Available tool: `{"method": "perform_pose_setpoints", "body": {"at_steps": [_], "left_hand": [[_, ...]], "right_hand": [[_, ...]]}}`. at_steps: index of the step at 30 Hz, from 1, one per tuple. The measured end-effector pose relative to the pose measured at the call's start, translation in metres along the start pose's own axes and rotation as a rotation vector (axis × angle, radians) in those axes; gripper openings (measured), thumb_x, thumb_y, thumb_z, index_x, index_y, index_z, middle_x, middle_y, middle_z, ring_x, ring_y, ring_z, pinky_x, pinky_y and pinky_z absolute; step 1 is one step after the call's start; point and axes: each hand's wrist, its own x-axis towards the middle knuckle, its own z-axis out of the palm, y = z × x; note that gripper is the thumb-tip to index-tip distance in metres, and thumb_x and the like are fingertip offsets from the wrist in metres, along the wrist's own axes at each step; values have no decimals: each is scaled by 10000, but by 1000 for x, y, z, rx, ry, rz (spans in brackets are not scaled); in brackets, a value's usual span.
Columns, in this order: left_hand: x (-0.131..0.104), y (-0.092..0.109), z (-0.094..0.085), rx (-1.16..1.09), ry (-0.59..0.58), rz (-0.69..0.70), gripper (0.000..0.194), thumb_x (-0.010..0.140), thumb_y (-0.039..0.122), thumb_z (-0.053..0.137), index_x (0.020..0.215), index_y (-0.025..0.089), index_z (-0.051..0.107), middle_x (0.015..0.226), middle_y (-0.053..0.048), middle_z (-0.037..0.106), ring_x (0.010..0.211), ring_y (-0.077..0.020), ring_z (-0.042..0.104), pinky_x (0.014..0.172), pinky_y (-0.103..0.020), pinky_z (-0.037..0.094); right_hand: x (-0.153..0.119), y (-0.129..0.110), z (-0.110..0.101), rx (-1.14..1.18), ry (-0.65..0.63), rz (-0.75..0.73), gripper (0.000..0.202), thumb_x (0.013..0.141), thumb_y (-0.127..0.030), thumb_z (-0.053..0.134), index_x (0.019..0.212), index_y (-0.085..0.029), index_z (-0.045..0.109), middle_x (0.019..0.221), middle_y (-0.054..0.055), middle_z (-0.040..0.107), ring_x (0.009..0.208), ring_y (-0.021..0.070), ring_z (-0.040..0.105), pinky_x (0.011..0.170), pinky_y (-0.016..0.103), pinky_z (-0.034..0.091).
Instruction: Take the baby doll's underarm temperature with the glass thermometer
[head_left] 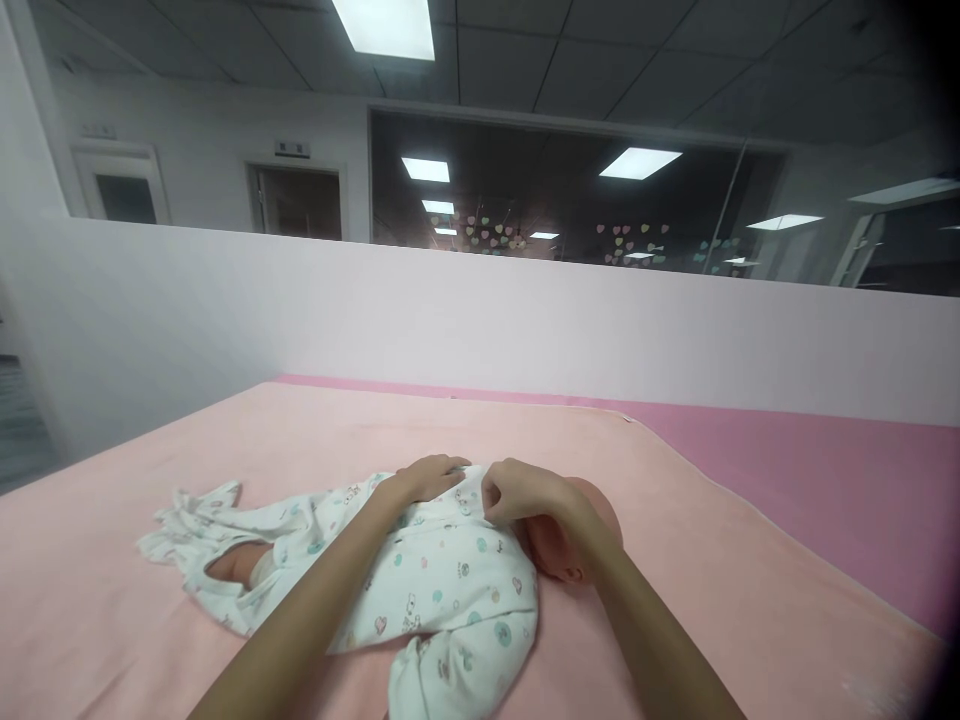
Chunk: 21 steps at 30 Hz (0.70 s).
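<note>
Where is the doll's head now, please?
In the head view, the doll's head lies right of centre, partly behind the right wrist, beside the printed outfit.

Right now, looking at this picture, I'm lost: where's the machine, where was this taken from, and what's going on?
There's no machine here: those are a person's own bare hands, seen by a camera worn on their head, looking forward and down. A doll in a patterned white suit lies on a pink sheet, its head toward the right of the picture. The left hand rests on the suit. The right hand is curled near the collar; I can't tell whether it grips the cloth.
</note>
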Motion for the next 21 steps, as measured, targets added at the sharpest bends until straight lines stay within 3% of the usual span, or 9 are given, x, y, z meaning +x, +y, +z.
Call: {"method": "perform_pose_setpoints", "body": {"at_steps": [3,5,8,12,17,21], "left_hand": [[0,3,-1,10,-3,-3,467,873,445,281,1280,256,411,1274,-45,490,1127,-226,460,933,-336,327],[0,4,-2,14,-3,-12,467,873,442,282,1279,250,413,1278,-48,487,1133,-226,457,936,-336,323],[-1,4,-2,12,-4,-17,467,874,444,282,1280,252,410,1288,-45,478,1145,-221,448,942,-332,317],[-1,4,-1,17,-1,-15,457,874,426,290,1274,245,418,1279,-48,488,1141,-217,454,937,-327,322],[-2,8,-3,-3,8,-27,442,862,402,322,1259,244,438,1247,-49,520,1110,-220,484,908,-316,350],[-6,13,-7,-28,0,-48,447,845,391,347,1255,241,448,1222,-53,540,1079,-228,510,887,-319,370]], "right_hand": [[0,1,-1,-32,-38,-28,62,536,-181,535,592,-204,522,575,-55,491,504,78,425,421,190,279],[2,0,2,-68,13,-7,110,531,-185,548,639,-207,551,649,-39,546,560,93,469,437,186,301],[3,-4,8,-137,85,77,148,537,-153,534,667,-213,569,635,-36,523,517,84,415,420,192,267],[1,-9,8,-203,73,112,196,580,-99,502,709,-219,588,573,-46,451,448,68,293,404,207,191],[5,-14,7,-479,209,-78,205,653,-48,463,653,-197,605,682,-14,544,540,78,439,468,193,268],[11,-21,16,-603,345,-20,271,697,10,413,725,-159,623,850,71,571,729,147,520,600,233,331]]}}
